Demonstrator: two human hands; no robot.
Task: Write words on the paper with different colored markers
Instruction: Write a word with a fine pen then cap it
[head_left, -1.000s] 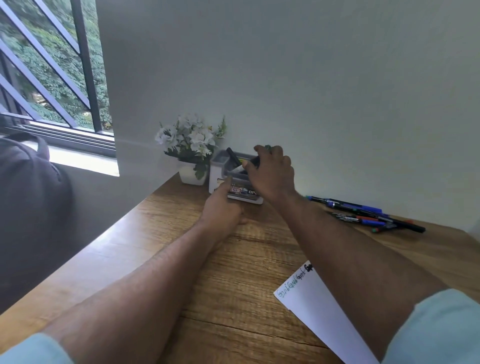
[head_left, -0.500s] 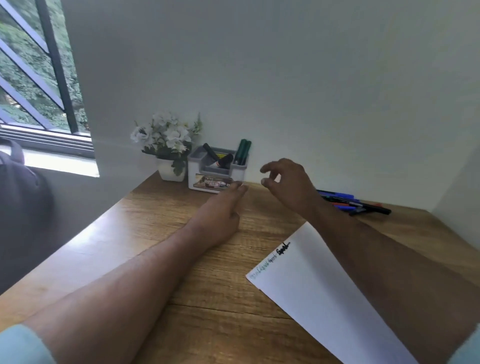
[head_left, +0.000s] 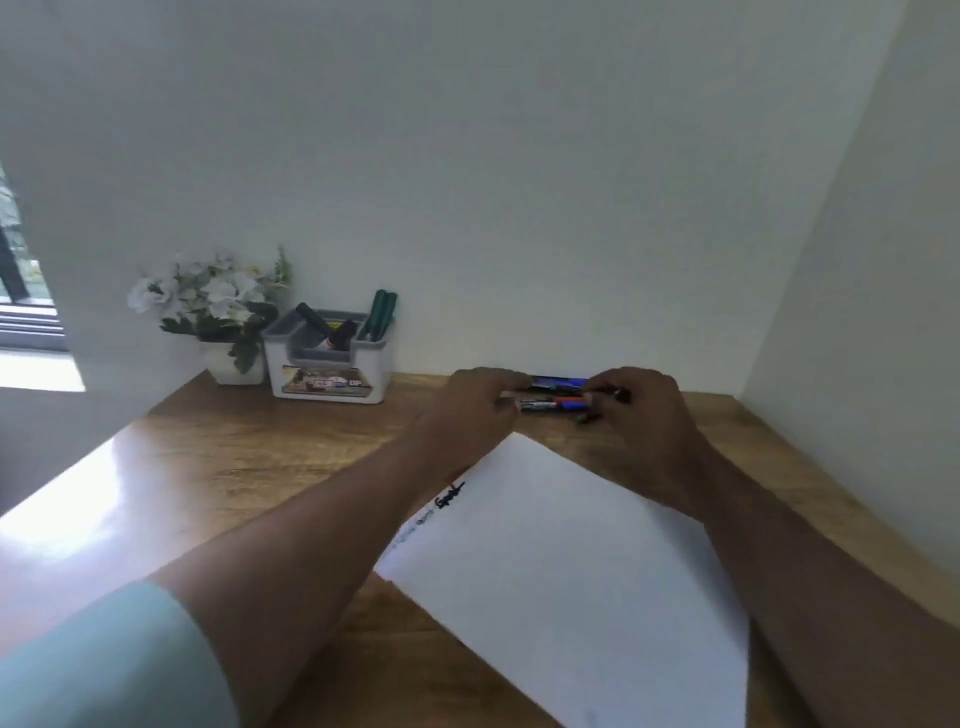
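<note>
Picking the next colour, I'd lift one marker (head_left: 551, 404) cleanly from the desk's (head_left: 260, 441) back edge; left hand (head_left: 470, 402) and right hand (head_left: 636, 410) curl over the pile, grip unclear.

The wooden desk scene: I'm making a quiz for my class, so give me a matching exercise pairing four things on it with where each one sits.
Things:
1. white flowers in a white pot
2. two green markers
3. white sheet of paper
4. loose markers lying flat

Places:
A. between the two hands, by the back wall
B. under both forearms, near the desk's front
C. far left, beside the organiser
D. standing in the right compartment of the white and grey desk organiser

Pairs: 1-C, 2-D, 3-B, 4-A
</note>
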